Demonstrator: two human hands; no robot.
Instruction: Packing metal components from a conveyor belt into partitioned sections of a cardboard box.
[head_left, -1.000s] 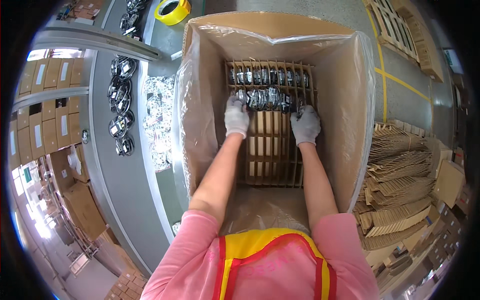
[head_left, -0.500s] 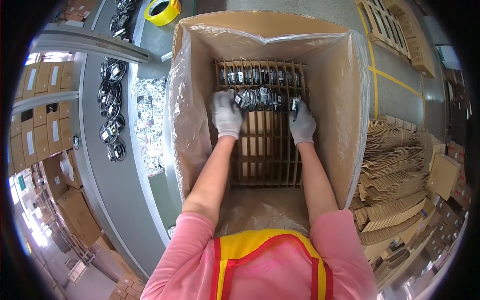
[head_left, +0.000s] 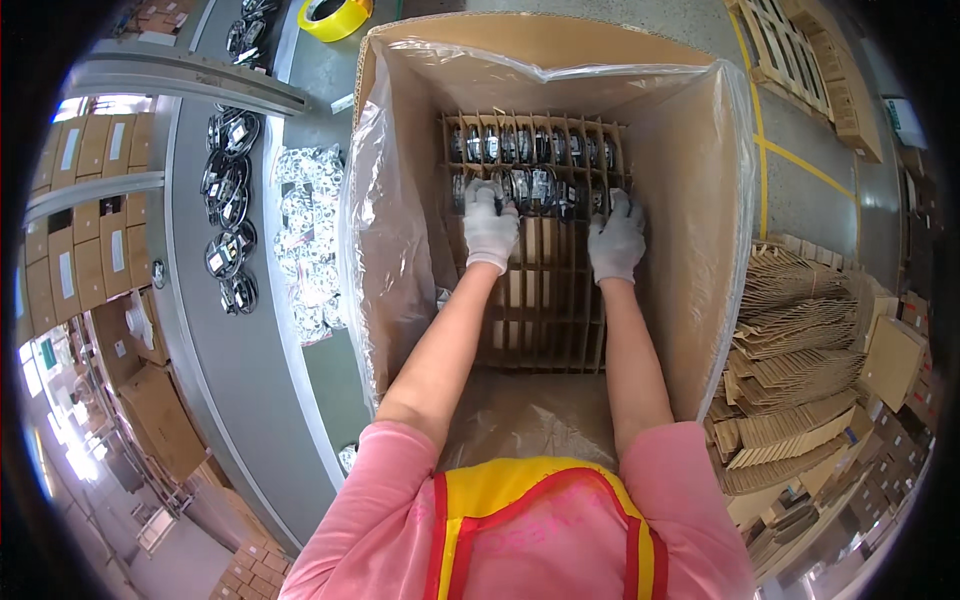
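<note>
Since the last frames our left hand (head_left: 490, 225) and right hand (head_left: 617, 238), both gloved, fingers curled on bagged metal parts (head_left: 530, 185), stayed at the cardboard divider grid's (head_left: 545, 300) 12 o'clock rows; filling continues.

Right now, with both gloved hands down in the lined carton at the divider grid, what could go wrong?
1. The left hand and right hand press on the thin cardboard divider grid; its slats might bend or shift.
2. The loose plastic liner hangs close to the left forearm and might snag.
3. The packed metal parts sit tightly, so one may seat crooked.
</note>
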